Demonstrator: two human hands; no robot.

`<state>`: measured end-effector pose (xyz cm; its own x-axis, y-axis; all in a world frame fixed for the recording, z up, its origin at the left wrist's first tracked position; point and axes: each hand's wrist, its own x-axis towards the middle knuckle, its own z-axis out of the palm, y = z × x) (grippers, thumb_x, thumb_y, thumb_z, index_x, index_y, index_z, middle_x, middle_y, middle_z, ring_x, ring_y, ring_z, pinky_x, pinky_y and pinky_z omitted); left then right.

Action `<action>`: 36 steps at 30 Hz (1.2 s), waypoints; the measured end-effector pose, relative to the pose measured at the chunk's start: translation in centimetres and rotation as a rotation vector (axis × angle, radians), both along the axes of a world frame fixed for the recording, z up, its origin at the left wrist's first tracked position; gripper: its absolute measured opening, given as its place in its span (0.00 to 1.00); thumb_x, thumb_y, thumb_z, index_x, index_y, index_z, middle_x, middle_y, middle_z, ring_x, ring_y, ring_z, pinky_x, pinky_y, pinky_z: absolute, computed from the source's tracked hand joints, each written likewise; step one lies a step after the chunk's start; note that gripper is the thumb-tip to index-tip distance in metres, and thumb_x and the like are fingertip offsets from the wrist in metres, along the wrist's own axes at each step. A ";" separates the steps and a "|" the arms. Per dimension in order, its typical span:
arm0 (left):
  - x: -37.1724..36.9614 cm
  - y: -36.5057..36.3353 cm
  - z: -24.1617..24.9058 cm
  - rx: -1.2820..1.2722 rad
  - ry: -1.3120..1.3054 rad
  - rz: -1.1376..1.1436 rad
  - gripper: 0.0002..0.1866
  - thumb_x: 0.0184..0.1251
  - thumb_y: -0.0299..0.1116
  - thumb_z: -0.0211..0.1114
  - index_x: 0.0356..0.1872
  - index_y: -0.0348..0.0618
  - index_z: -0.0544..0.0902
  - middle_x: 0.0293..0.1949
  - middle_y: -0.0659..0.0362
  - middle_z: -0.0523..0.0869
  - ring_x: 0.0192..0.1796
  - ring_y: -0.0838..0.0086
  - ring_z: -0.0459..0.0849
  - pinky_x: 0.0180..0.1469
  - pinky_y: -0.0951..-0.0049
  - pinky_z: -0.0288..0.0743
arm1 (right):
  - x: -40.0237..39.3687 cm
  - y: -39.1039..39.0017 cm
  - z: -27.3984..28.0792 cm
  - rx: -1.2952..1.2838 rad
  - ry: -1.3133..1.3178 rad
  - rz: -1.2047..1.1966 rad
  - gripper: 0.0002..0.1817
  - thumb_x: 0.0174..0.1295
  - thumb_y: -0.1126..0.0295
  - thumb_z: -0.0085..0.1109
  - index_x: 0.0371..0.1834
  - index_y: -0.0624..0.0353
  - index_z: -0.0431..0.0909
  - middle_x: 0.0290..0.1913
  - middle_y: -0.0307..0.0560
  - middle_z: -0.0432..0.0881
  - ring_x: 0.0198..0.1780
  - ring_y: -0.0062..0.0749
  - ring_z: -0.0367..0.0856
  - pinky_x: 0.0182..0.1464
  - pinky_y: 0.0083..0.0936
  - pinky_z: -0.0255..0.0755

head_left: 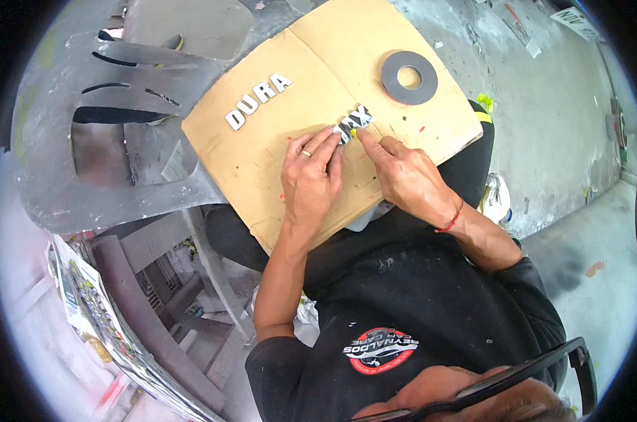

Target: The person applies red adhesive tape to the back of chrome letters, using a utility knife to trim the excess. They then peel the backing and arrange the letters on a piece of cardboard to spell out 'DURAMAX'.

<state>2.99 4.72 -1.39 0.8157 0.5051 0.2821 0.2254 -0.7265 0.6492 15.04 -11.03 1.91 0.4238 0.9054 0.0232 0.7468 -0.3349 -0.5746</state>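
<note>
A lettering emblem [361,117] with white letters on black backing lies on the cardboard [262,172], and an "X" shows at its right end. My left hand [311,172], with a ring on one finger, is closed with its fingertips holding the emblem's left end down, hiding part of it. My right hand [406,176] pinches a small yellow tool [355,132] against the emblem's lower edge; most of the tool is hidden by the fingers. Separate white letters reading "DURA" [259,102] lie up and left of my hands.
A roll of dark grey tape [409,78] rests on the cardboard at upper right. The cardboard lies across my lap, beside a grey plastic chair [44,162]. Stacked newspapers [107,309] stand at lower left. Small red scraps dot the cardboard.
</note>
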 end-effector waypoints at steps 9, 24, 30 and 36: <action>0.2 0.2 0.3 0.107 -0.009 -0.032 0.14 0.60 0.21 0.76 0.48 0.37 0.93 0.51 0.52 0.94 0.52 0.55 0.89 0.59 0.60 0.82 | 0.4 0.7 0.6 -0.002 -0.002 0.058 0.35 0.57 0.80 0.59 0.73 0.70 0.70 0.38 0.58 0.84 0.35 0.55 0.88 0.37 0.45 0.83; 0.2 0.6 -0.1 0.118 -0.008 -0.041 0.12 0.61 0.23 0.77 0.47 0.37 0.93 0.49 0.50 0.94 0.48 0.56 0.90 0.54 0.62 0.83 | -0.4 -0.3 1.1 -0.127 -0.068 0.095 0.32 0.60 0.77 0.58 0.72 0.67 0.72 0.37 0.56 0.84 0.35 0.53 0.89 0.37 0.44 0.84; 0.3 0.6 0.1 0.121 0.021 -0.037 0.12 0.62 0.23 0.77 0.47 0.37 0.93 0.49 0.50 0.94 0.49 0.57 0.89 0.54 0.62 0.83 | -1.2 -2.9 1.6 -0.152 -0.050 0.045 0.36 0.58 0.82 0.60 0.75 0.63 0.73 0.38 0.53 0.82 0.33 0.52 0.86 0.36 0.43 0.82; 0.1 0.5 -0.3 0.104 -0.035 -0.047 0.13 0.62 0.22 0.76 0.48 0.38 0.93 0.50 0.50 0.94 0.49 0.57 0.89 0.55 0.62 0.83 | 0.4 -0.6 1.2 0.008 -0.041 -0.013 0.34 0.58 0.83 0.61 0.73 0.66 0.75 0.35 0.56 0.81 0.32 0.51 0.86 0.34 0.42 0.81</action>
